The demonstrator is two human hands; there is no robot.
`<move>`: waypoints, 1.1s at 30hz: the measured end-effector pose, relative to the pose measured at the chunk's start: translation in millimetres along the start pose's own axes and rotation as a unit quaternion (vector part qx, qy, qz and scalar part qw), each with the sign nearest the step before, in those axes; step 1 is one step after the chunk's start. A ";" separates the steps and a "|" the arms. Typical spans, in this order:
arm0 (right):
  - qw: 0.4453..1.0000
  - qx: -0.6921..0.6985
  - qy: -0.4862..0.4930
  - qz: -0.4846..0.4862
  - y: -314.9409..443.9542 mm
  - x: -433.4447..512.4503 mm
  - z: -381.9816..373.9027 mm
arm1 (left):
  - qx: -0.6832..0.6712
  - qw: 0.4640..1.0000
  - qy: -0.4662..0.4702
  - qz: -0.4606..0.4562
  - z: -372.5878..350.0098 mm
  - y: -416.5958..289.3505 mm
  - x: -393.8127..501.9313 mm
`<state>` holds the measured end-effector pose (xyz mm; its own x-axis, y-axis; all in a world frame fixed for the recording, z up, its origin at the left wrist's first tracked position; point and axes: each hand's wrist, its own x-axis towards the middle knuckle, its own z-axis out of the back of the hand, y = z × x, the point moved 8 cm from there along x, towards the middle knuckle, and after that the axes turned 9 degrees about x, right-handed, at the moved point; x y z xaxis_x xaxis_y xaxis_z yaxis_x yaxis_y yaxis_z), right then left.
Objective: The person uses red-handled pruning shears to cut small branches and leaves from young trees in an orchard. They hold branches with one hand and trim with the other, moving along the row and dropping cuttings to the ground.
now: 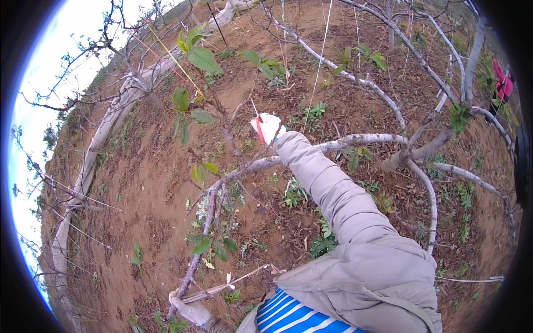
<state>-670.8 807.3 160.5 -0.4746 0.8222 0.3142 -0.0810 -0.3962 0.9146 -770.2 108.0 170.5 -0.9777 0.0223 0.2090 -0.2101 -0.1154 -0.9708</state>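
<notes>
My right hand, in a white glove, reaches out over the slope, closed around the red handle of a thin-bladed hand tool, whose exact kind I cannot tell. Its metal part points up toward a leafy shoot of the tree. Under my right sleeve passes a pale, whitish tree branch. At the bottom, my left hand, gloved too, is wrapped around the lower end of a thinner side branch. Beside it, a flat tie strap with a small white knot runs off to the right.
The trunk and several forked limbs stand on the right. Taut strings and a yellow cord cross the view. A long pale sheet runs along the left. A person in pink is at the far right.
</notes>
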 end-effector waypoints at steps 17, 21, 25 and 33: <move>0.931 0.315 0.014 -0.184 -1.4 -170.9 60.9 | -0.041 0.999 0.016 0.018 -4.6 21.9 19.1; 0.992 0.122 0.003 -0.041 58.3 -187.5 102.4 | -0.019 1.000 0.009 0.007 -2.9 19.8 21.7; 0.998 0.006 -0.036 0.041 112.6 -183.0 125.1 | -0.049 0.998 0.038 0.005 -6.3 19.6 22.1; 0.993 -0.112 -0.033 0.027 163.0 -161.5 134.8 | -0.031 0.998 0.051 -0.020 -4.3 12.5 18.7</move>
<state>-489.2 665.0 293.1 -0.4265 0.8188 0.3842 -0.2525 -0.5157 0.8187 -791.1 111.3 161.7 -0.9629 0.1270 0.2382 -0.2461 -0.0503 -0.9679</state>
